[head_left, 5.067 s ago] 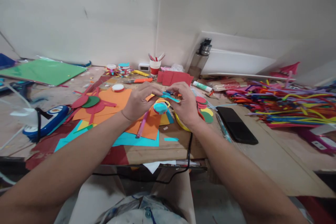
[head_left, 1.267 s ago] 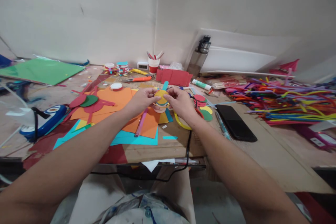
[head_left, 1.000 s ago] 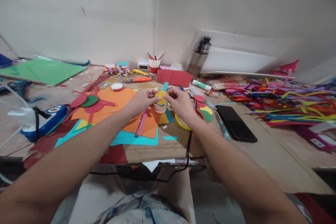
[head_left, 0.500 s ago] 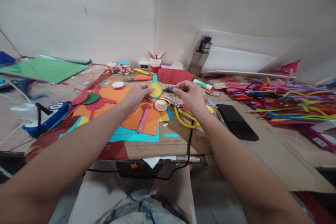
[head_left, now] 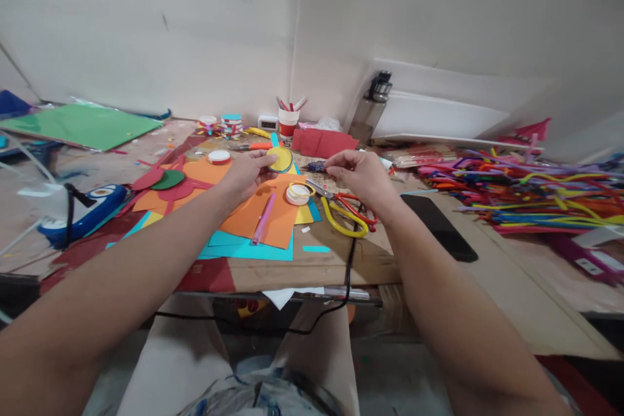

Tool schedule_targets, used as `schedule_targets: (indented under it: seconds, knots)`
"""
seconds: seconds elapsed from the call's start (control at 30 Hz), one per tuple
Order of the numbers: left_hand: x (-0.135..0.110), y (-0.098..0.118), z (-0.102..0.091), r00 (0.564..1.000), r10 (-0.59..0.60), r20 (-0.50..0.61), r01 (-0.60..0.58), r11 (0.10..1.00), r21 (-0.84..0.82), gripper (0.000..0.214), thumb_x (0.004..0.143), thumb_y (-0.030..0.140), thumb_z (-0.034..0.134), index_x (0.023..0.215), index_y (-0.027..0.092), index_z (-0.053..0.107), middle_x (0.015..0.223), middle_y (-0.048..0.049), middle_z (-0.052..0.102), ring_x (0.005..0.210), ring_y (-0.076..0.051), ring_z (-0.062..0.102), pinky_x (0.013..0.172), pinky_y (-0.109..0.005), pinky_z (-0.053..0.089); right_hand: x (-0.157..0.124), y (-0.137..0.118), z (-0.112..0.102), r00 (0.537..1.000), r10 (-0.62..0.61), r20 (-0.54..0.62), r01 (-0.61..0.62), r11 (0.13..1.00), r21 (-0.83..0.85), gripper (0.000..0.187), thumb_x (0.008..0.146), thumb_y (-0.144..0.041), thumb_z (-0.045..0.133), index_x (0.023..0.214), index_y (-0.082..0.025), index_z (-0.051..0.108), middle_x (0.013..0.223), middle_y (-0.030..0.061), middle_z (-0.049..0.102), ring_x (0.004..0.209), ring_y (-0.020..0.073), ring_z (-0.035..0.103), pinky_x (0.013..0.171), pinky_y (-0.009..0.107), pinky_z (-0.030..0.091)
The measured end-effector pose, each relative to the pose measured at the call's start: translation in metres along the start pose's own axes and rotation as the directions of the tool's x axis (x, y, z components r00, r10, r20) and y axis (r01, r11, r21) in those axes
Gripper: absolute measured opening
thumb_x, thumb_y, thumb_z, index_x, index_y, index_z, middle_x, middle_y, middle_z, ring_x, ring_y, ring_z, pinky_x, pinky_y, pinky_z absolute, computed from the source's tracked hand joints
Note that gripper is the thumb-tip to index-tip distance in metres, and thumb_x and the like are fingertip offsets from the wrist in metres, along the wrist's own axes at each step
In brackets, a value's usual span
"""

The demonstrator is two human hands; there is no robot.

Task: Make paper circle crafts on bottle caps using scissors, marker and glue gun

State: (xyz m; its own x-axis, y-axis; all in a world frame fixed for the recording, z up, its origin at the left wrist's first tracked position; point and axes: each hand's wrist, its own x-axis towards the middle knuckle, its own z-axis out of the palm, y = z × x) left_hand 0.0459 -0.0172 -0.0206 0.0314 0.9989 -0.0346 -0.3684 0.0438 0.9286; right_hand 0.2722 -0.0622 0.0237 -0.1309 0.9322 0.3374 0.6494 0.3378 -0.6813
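My left hand (head_left: 253,172) pinches a round yellow paper disc (head_left: 280,159) with a blue edge by its left side. A light blue paper tab (head_left: 274,140) sticks up from the disc's top. My right hand (head_left: 353,169) is closed, thumb and fingertips together, beside a small dark lumpy thing (head_left: 316,166) on printed paper. Whether the fingers hold anything is too small to make out. Just below lie a white round lid (head_left: 298,193) with a yellow ring, scissors with red handles (head_left: 358,206) and a bent yellow loop (head_left: 341,226).
Orange sheets (head_left: 273,221), blue sheets (head_left: 253,250) and a pink tube (head_left: 264,219) lie in front. A black phone (head_left: 441,227) and many pipe cleaners (head_left: 517,188) are at the right. A cup of pens (head_left: 288,122) and a bottle (head_left: 371,107) stand behind; a black cable (head_left: 349,279) hangs over the edge.
My left hand has shifted slightly left with the yellow disc, whose tab now leans left. My right hand has drawn a little away from the dark lumpy thing and covers most of the glue stick.
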Motion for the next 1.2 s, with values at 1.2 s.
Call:
schedule_targets:
  seconds: [1.2]
  knots:
    - [0.005,-0.01,-0.004,0.983,0.171,0.06,-0.177,0.977,0.118,0.029,0.057,0.027,0.086,0.079,0.014,0.071,0.081,-0.0029,0.068,0.069,-0.009,0.058,0.059,-0.019,0.048,-0.051,-0.037,0.008,0.734,0.106,0.671,0.303,0.834,-0.462,0.019,0.077,-0.019,0.054,0.081,-0.017,0.073,0.078,0.0049,0.073,0.064,0.013,0.057,0.055,0.024,0.032]
